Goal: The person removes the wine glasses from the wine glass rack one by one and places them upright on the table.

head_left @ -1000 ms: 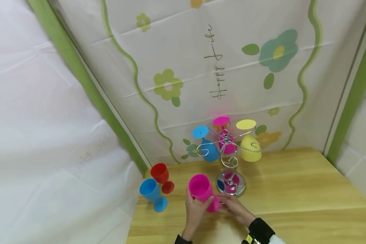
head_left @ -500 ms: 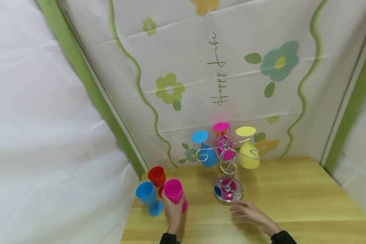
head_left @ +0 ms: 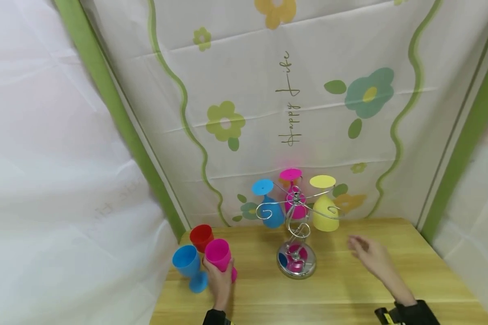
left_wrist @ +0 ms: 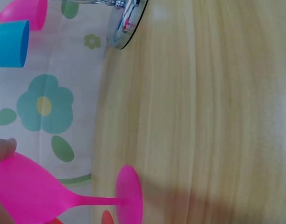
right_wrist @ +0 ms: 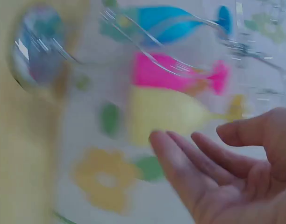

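My left hand (head_left: 221,282) grips a pink plastic goblet (head_left: 218,253) by its bowl, with the mouth up. In the left wrist view the goblet's stem and round foot stick out past the hand, over the wooden table. Beside it stand a blue goblet (head_left: 187,262) and a red goblet (head_left: 201,236). My right hand (head_left: 371,257) holds nothing, its fingers loosely extended, to the right of a yellow goblet (head_left: 326,217). That yellow one hangs upside down on a chrome wire rack (head_left: 285,267), along with another blue goblet (head_left: 273,217) and another pink goblet (right_wrist: 157,72).
The wooden table (head_left: 349,284) ends at a white fabric backdrop (head_left: 252,67) printed with flowers, close behind the rack. White fabric walls with green edging (head_left: 118,104) rise at both sides. The rack's curled wire arms reach outward above its round base.
The two hands have parted. My left hand has carried the pink goblet left, next to the blue and red ones. My right hand has let go of it and moved right, past the rack.
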Motion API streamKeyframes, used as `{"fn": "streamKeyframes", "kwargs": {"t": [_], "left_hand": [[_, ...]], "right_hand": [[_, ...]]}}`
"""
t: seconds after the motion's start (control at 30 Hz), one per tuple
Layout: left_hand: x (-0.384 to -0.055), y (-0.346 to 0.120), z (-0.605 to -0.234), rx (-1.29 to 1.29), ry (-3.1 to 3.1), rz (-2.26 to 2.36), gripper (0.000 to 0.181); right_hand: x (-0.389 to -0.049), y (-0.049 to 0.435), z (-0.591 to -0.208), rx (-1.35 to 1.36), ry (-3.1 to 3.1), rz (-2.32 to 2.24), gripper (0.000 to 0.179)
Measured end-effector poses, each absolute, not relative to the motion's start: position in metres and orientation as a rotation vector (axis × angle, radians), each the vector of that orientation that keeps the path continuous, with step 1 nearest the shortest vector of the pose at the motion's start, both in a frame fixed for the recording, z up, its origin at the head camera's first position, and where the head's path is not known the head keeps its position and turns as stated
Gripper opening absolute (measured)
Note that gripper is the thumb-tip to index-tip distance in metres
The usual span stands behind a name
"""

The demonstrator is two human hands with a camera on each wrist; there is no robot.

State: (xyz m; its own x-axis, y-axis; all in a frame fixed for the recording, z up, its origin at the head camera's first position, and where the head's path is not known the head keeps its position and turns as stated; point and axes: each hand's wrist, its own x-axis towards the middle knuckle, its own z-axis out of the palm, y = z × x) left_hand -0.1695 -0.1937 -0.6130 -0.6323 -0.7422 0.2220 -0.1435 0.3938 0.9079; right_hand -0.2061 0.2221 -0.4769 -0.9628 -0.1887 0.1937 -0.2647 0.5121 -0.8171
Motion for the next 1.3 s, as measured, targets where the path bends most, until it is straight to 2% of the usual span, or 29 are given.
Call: {"fn": "streamKeyframes", "kwargs": {"t": [0.1,0.17,0.3,0.43,0.83,0.93,1.1,1.3], "left_hand": [[-0.169,-0.195,-0.611,0.758,-2.009,-1.248,0.091],[-0.168,-0.195,-0.609,0.763,-2.002,-1.245,0.091],[-0.167,-0.195,-0.608,0.795,-1.997,-1.237,0.092],[-0.168,-0.198,-0.609,0.811,-2.006,-1.242,0.093],[-0.168,-0.206,-0.612,0.799,-1.996,-1.336,0.092],[-0.168,-0.208,-0.611,0.768,-2.001,-1.333,0.094],[-0.164,-0.21,-0.609,0.759,-2.02,-1.337,0.098],[-0.159,-0.211,-0.609,0.761,-2.035,-1.338,0.095]], "right_hand": [[-0.203,0.22,-0.439,0.412,-2.485,0.991,0.027],[-0.204,0.214,-0.416,0.43,-2.364,0.848,0.025],[-0.216,0.19,-0.379,0.591,-2.275,0.786,0.029],[-0.231,0.159,-0.358,0.762,-2.284,0.735,0.037],[-0.26,0.104,-0.343,1.029,-2.53,0.544,0.044],[-0.267,0.098,-0.341,1.016,-2.554,0.558,0.038],[-0.282,0.094,-0.333,1.013,-2.658,0.707,0.014],[-0.291,0.092,-0.328,0.958,-2.74,0.794,0.021]]}}
